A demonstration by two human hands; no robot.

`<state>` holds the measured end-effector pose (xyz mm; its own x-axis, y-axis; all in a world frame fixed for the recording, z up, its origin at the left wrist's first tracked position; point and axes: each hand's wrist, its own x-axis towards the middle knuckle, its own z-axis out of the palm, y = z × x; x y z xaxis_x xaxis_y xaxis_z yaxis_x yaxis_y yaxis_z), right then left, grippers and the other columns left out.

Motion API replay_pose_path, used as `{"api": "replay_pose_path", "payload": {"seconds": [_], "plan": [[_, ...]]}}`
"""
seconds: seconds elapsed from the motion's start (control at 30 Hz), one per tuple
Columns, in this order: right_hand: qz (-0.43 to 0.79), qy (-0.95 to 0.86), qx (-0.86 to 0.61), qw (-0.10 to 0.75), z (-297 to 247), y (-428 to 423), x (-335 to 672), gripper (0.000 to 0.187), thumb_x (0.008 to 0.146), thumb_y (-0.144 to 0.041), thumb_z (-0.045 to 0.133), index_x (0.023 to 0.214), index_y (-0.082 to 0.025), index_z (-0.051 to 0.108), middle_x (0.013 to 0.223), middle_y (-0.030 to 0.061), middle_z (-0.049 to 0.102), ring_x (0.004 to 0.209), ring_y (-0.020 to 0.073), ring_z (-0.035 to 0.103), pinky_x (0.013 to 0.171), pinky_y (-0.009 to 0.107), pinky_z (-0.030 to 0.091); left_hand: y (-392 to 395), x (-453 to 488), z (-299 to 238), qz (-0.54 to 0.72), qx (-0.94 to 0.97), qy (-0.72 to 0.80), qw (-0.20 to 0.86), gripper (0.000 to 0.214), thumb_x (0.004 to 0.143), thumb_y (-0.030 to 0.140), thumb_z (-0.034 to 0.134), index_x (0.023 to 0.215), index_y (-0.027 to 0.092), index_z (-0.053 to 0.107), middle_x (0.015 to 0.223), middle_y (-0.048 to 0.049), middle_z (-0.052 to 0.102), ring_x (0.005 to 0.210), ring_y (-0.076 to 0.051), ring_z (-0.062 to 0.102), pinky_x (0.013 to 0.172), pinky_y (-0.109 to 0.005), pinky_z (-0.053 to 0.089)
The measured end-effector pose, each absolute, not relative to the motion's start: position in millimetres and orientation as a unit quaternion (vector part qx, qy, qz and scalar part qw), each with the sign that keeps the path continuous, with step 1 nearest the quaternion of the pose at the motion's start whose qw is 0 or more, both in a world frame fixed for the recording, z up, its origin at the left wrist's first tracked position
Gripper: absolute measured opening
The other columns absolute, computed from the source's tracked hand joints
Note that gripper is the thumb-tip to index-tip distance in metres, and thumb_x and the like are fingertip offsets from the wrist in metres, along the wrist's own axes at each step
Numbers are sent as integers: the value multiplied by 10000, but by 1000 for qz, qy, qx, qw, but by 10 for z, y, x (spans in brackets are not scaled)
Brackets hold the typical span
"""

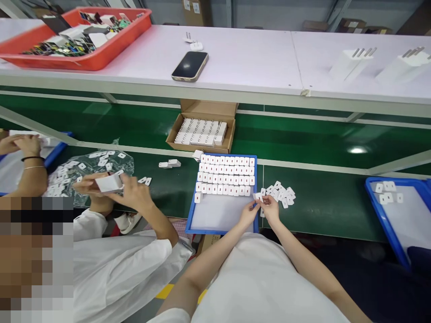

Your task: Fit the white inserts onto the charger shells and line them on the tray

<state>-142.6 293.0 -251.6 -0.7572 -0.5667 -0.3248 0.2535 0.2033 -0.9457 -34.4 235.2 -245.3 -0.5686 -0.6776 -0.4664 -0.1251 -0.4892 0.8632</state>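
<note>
Hands were together at the right rim of the blue tray (192,215). My left hand (249,214) and right hand (270,209) both pinched one small white piece (257,196) at the fingertips. It sat just above the hands, between the filled rows (225,175) and the loose pile (282,193). The dark marks on the pieces were too small to read.

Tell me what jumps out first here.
The blue-rimmed tray at centre draws the eye, with neat rows of white parts filling its far half. The left hand and right hand meet at its right edge, pinching one small white piece beside a loose pile on the green belt. Up left, a red bin of mixed parts sits on the white shelf, a phone to its right.
</note>
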Motion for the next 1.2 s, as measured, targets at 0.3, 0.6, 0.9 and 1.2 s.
{"api": "replay_pose_path", "payload": {"seconds": [0.3,0.6,0.9,1.2], "plan": [[-618,680,-116,378,-2726,2722,-1430,195,949,-319,653,921,-127,635,837,6,660,751,134,648,752,318,569,2274,-407,-2534,-806,414,-361,221,367,903,209,663,1259,142,604,1170,-87,683,1081,-215,657,1019,-469,504],[-617,695,-131,346,-2733,2512,-1439,226,956,-352,640,902,-133,633,807,2,652,745,136,645,759,325,566,2227,-542,-2357,-804,416,-340,254,234,958,304,598,1102,125,643,1112,-87,681,1049,-203,659,942,-424,551],[-565,738,-175,324,-2732,2529,-1475,213,943,-345,657,900,-137,635,799,-2,650,735,138,634,776,332,553,1276,1618,-1925,-658,470,-528,259,256,937,377,617,1011,137,668,1113,-85,693,1143,-232,634,1034,-492,497],[-550,733,-207,344,-2711,2464,-1546,192,950,-321,652,1009,-139,661,968,42,699,911,176,675,907,400,550,977,1520,-2402,-577,405,-669,235,140,911,226,531,973,190,652,1073,-69,718,1255,-262,612,1228,-569,223]]}}
